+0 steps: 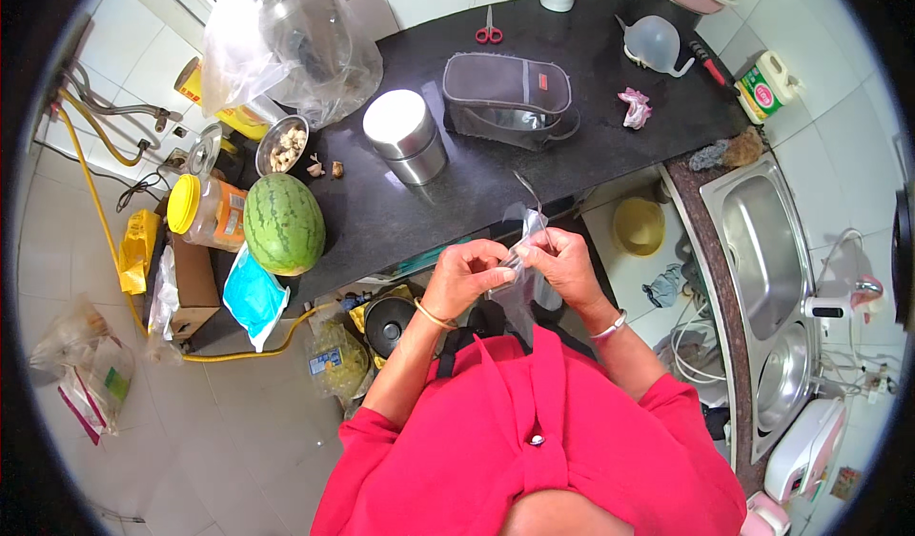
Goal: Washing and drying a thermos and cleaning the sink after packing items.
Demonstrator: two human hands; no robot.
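Note:
Both hands meet in front of my chest, just off the counter's front edge. My left hand [470, 276] pinches one side of a clear plastic bag [520, 300]. Between its thumb and fingers, my right hand [567, 264] holds the bag and a thin metal utensil [529, 186], perhaps a spoon, which points up over the counter. Beyond them on the dark counter stands a steel food jar with a white lid [405, 136]. To its right lies a grey zippered lunch bag [506, 100], its lower front pocket showing something shiny.
A watermelon [284, 224] sits near the counter's left front edge, beside a yellow-lidded plastic jar [207, 211] and a bowl of garlic [284, 146]. Red-handled scissors [489, 33] lie at the back. A crumpled pink cloth [635, 108] is right; a steel sink [761, 243] stands beyond.

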